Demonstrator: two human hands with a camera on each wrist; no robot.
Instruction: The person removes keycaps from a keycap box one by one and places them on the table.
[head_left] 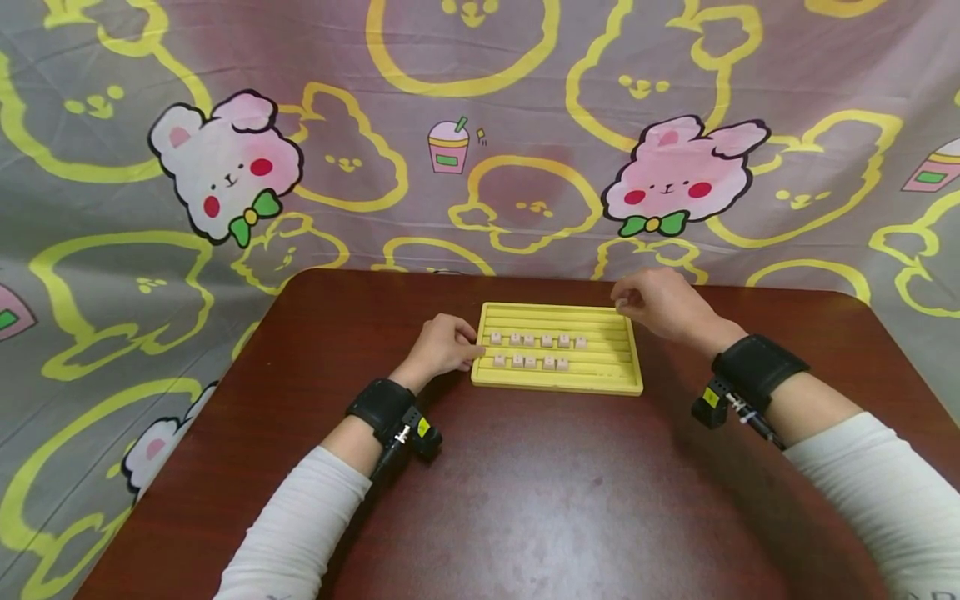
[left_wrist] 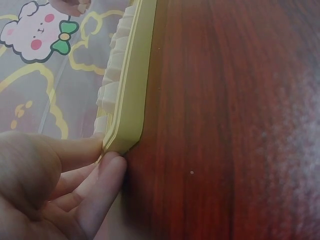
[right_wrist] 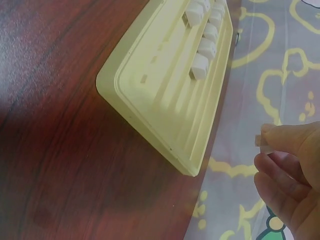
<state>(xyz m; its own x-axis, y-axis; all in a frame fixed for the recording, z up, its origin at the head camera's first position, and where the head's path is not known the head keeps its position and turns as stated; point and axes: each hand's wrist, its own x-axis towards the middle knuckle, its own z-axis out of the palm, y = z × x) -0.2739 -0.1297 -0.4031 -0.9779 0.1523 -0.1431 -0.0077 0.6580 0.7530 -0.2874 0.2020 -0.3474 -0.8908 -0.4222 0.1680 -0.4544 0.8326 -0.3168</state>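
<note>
A yellow ridged tray lies on the table, with two rows of small white keycaps standing along its ridges. My left hand pinches the tray's left edge between thumb and fingers near the front corner; in the left wrist view, the thumb lies on the rim. Above the tray's far right corner, my right hand is raised. Between its thumb and forefinger it pinches a small pale keycap, mostly covered by the fingertips.
The dark red-brown table extends around the tray. Behind its far edge hangs a grey curtain printed with yellow outlines and rabbits. Both wrists wear black camera straps.
</note>
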